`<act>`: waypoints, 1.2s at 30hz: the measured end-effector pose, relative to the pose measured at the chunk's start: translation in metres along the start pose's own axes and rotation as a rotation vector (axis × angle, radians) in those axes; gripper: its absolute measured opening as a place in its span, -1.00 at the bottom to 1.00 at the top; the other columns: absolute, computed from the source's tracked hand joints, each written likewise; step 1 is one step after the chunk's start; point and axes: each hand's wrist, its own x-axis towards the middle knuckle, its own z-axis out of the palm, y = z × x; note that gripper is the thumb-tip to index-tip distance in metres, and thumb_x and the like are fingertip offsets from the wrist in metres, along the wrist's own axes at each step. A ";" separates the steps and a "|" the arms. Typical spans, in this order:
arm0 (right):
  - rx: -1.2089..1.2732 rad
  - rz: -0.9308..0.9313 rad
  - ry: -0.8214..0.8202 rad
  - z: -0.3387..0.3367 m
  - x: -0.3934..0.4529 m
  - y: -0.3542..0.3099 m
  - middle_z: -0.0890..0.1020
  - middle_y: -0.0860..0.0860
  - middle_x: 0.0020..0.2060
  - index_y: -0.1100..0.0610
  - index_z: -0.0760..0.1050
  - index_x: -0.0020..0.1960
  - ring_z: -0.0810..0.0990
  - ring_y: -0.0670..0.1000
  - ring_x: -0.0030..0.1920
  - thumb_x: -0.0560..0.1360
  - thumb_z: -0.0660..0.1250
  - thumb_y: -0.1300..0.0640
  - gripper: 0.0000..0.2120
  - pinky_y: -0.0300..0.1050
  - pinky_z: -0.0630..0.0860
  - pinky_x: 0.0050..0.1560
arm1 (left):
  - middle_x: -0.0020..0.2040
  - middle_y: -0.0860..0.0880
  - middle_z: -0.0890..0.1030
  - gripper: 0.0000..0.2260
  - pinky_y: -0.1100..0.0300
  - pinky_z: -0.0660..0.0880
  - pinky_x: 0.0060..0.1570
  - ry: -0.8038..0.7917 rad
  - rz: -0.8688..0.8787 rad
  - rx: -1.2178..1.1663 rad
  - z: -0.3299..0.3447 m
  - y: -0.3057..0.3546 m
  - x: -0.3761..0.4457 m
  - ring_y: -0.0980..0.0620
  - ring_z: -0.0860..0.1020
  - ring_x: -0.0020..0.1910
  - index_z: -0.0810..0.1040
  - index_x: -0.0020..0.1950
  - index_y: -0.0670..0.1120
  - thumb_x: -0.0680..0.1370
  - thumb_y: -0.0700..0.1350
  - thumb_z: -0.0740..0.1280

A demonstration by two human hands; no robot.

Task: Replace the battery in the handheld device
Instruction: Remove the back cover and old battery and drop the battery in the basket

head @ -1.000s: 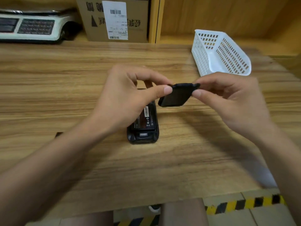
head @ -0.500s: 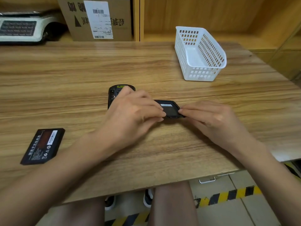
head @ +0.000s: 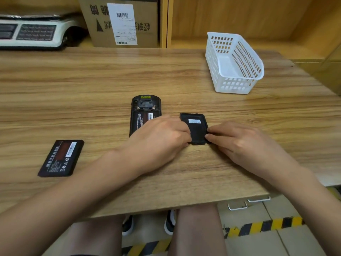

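The black handheld device (head: pixel 145 105) lies face down mid-table with its back open and a battery (head: pixel 143 118) seated in the bay. Just right of it the black battery cover (head: pixel 196 126) lies flat on the table, inside face up with a white sticker. My left hand (head: pixel 158 139) pinches the cover's lower left edge with curled fingers and hides the device's near end. My right hand (head: pixel 239 143) pinches the lower right edge with its fingertips. A second loose battery (head: pixel 60 157) lies on the table at the left, apart from both hands.
A white perforated basket (head: pixel 234 87) stands at the back right of the wooden table (head: pixel 92 80). Behind the table are a cardboard box (head: pixel 147 17) and a weighing scale (head: pixel 35 32). The table's front edge (head: pixel 166 206) runs above my knees.
Both hands brought the battery cover down from above the device and laid it flat on the table to the device's right. The device's top end is now uncovered.
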 end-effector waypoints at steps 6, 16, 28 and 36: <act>0.008 0.053 0.033 0.001 -0.004 -0.004 0.70 0.12 0.06 0.21 0.65 0.12 0.69 0.19 -0.03 0.38 0.48 0.35 -0.69 0.11 0.64 -0.27 | -0.14 -0.03 0.71 -0.87 0.04 0.58 -0.14 -0.023 -0.005 -0.003 0.000 0.002 -0.002 -0.12 0.65 -0.15 0.72 -0.12 -0.13 0.50 -0.16 0.37; 0.126 0.147 0.203 -0.008 0.011 -0.008 0.70 0.04 0.10 0.17 0.66 0.14 0.69 0.10 0.04 0.50 0.41 0.27 -0.78 0.09 0.61 0.02 | 0.04 0.05 0.71 -0.82 -0.04 0.53 -0.07 0.003 -0.151 -0.032 -0.039 -0.020 -0.018 -0.04 0.62 0.03 0.70 0.04 -0.04 0.55 0.00 0.37; 0.347 0.223 -0.065 -0.010 0.091 -0.046 0.55 -0.23 0.19 0.02 0.53 0.33 0.53 -0.08 0.23 0.46 0.37 -0.13 -0.52 -0.23 0.37 0.26 | 0.42 0.11 0.51 -0.44 0.15 0.31 0.45 -0.125 -0.531 -0.204 -0.069 -0.078 -0.054 0.19 0.44 0.39 0.56 0.35 0.07 0.41 0.28 0.40; 0.355 0.292 -0.207 0.005 0.104 -0.047 0.55 -0.05 0.34 0.00 0.46 0.41 0.48 -0.08 0.34 0.36 0.31 -0.34 -0.29 -0.15 0.34 0.39 | 0.54 0.18 0.29 -0.20 0.16 0.21 0.49 -0.256 -0.548 -0.242 -0.062 -0.083 -0.058 0.19 0.29 0.49 0.39 0.48 0.05 0.32 0.38 0.38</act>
